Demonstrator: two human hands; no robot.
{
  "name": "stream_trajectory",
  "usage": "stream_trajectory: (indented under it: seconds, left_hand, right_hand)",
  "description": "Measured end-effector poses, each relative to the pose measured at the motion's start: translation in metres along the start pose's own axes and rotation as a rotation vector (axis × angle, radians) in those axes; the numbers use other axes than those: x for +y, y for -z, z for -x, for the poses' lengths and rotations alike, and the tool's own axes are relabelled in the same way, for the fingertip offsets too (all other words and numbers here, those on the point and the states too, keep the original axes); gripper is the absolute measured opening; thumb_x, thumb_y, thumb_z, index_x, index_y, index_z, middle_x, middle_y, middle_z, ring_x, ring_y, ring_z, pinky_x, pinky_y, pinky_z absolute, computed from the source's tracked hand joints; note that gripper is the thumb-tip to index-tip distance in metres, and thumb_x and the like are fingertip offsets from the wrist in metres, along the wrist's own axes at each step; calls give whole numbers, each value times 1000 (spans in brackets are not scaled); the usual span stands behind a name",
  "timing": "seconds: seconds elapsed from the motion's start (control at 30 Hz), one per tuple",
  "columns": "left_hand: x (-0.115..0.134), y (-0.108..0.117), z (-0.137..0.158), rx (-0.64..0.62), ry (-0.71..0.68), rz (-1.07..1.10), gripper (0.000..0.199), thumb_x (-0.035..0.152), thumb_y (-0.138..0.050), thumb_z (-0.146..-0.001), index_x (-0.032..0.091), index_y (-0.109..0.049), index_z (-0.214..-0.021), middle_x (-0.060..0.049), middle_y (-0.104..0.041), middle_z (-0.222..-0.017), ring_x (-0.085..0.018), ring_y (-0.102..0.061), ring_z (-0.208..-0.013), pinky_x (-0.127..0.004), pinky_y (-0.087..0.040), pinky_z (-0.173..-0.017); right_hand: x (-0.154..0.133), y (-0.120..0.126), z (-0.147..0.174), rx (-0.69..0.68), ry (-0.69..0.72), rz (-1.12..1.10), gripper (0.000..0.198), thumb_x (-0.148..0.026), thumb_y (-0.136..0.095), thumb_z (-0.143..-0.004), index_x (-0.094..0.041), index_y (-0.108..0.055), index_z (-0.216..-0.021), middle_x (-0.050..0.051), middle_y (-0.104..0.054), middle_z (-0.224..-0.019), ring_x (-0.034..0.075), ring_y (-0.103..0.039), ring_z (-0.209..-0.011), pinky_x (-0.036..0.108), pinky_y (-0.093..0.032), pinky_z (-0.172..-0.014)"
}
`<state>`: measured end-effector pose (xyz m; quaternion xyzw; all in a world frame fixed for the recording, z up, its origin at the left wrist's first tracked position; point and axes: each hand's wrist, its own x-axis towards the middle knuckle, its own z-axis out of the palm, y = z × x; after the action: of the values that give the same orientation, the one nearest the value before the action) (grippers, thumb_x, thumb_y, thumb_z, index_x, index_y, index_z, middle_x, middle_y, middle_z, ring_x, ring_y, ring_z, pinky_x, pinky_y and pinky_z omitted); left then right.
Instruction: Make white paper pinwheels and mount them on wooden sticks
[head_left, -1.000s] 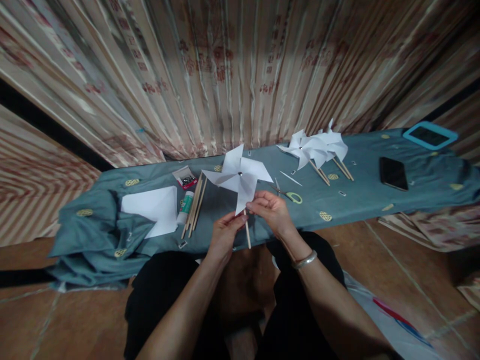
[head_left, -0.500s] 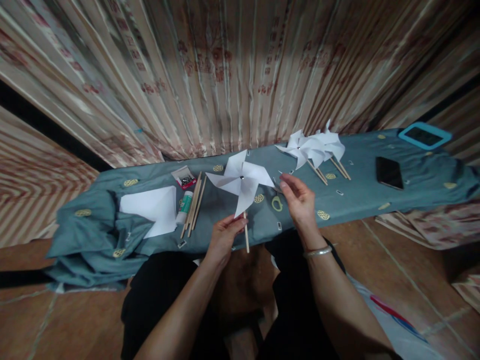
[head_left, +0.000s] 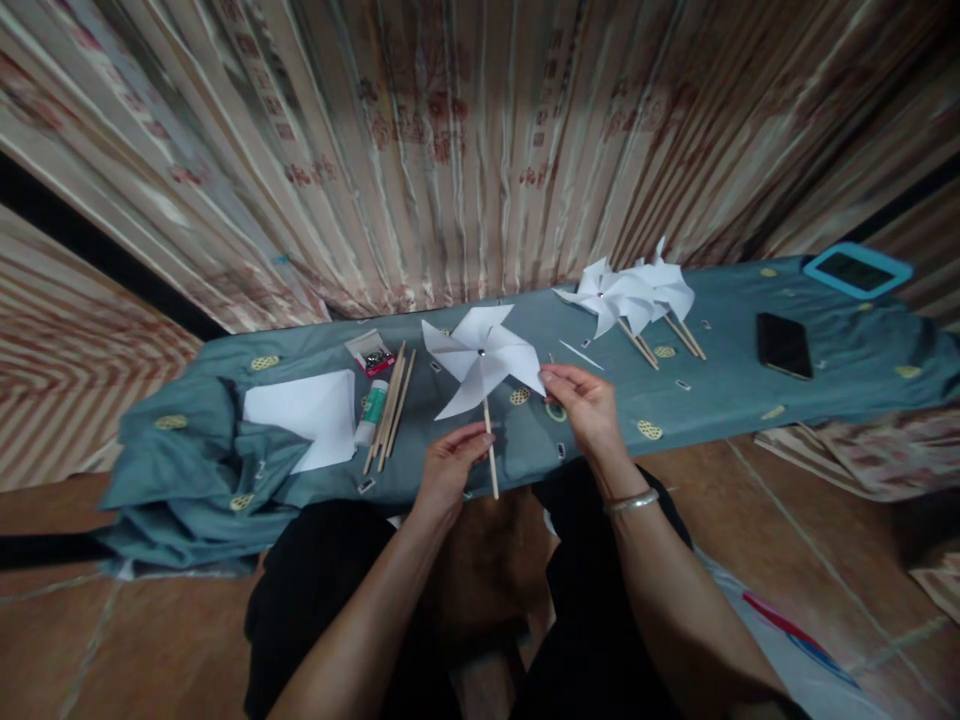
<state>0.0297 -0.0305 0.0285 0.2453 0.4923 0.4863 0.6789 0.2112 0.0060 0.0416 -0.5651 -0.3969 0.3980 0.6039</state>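
My left hand pinches the wooden stick of a white paper pinwheel between thumb and fingers. The pinwheel stands over the cloth with its blades facing up toward me and a small metal pin at its centre. At its right blade tip, my right hand has thumb and forefinger closed on the paper. Just beyond that hand lies a thin white strip. A greenish ring-shaped thing is partly hidden by the right fingers.
White paper sheets, a glue stick, several wooden sticks and an open box of pins are on the left. Several pinwheels, a black phone and a blue-framed tablet lie right. A curtain hangs behind.
My right hand has moved left onto the blade tip. The pinwheel's blades have turned on the stick. The white strip, mostly covered before, now shows. My left hand keeps the stick.
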Motion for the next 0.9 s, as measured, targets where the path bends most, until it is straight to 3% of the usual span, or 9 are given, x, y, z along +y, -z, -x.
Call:
stream_trajectory:
  seconds: [0.33,0.9]
  left_hand:
    - [0,-2,-1,22,6,7,38,29,-93,-41,17,-78,-73,-2,-73,-67,-8,-60,-61,-21,-46,-65]
    - [-3,0,-3,-3,-1,32,41,30,-93,-40,17,-78,-76,-1,-73,-67,-10,-60,-63,-24,-45,-69]
  right_hand:
    - [-5,-14,14,-94,-186,-118,40,-45,-88,-45,-19,-71,-70,0,-69,-59,10,-56,-50,23,-42,-49]
    - [-4,-27,28,-291,-205,-111,37,-54,-81,-58,-19,-68,-61,1,-69,-56,9,-55,-47,22,-40,-49]
